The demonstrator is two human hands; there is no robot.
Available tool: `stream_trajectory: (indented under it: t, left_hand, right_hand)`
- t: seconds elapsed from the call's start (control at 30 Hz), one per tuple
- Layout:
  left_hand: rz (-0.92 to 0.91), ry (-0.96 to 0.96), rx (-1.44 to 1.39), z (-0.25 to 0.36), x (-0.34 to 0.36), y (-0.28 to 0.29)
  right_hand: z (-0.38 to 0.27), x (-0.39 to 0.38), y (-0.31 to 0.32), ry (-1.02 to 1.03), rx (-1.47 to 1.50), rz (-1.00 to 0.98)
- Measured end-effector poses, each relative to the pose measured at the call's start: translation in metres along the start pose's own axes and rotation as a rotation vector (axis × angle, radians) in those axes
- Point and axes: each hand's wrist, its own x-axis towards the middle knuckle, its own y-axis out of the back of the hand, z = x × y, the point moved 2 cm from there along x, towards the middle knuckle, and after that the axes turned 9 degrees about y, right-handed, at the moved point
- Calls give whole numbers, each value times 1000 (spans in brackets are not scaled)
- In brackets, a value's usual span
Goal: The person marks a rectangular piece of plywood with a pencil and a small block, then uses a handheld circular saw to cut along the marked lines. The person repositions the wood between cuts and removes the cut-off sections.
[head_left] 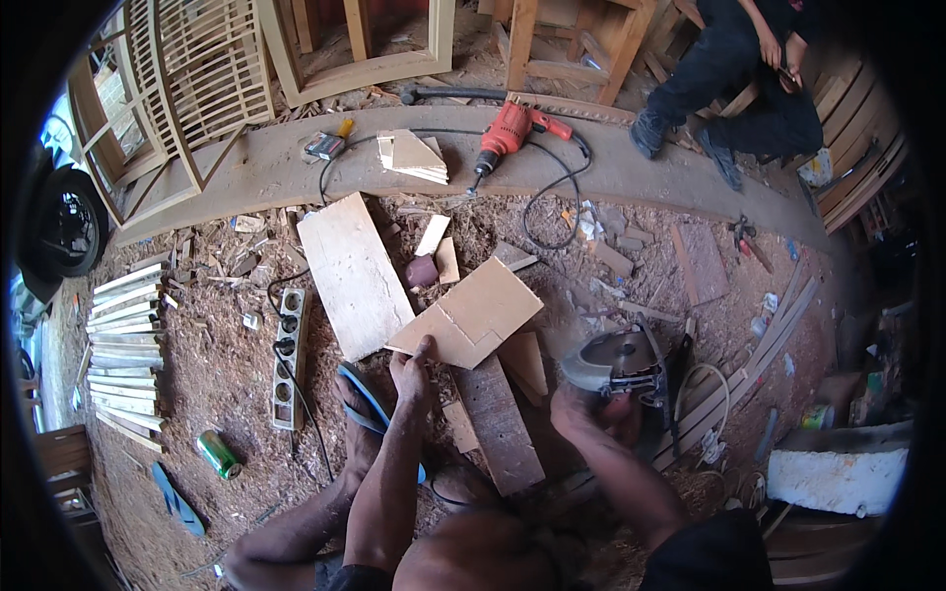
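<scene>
My left hand (412, 379) pinches the near edge of a thin tan board (480, 307), its thumb on top. Pencil-like lines and a notch-shaped mark show on the board's face. To the right, my right hand (594, 412) grips a circular saw (601, 362) with a silver guard and a round blade; the saw is apart from the board. Under the tan board lie a brown plank (500, 426) and a wide pale plank (357, 276). A purple-brown roll (422, 271) sits just beyond it.
A red drill (507, 133) with its cable lies on the concrete ledge. On the left are a power strip (290, 360), stacked wood strips (126, 350), a green can (218, 454) and a flip-flop (177, 499). Another person (729, 79) sits at the far right. Wood shavings cover the floor.
</scene>
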Motion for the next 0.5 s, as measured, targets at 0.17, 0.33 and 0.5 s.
stream_trajectory:
  t: [0.17,0.33,0.5]
  left_hand:
    - [62,-23,16,-16,-11,-11]
    - [86,-18,-11,-14,-16,-19]
    - [109,100,-176,-18,-18,-23]
  right_hand:
    - [19,-25,14,-53,299,-55]
    - [106,-104,92,66,435,-129]
    - [156,-191,155,-105,691,86]
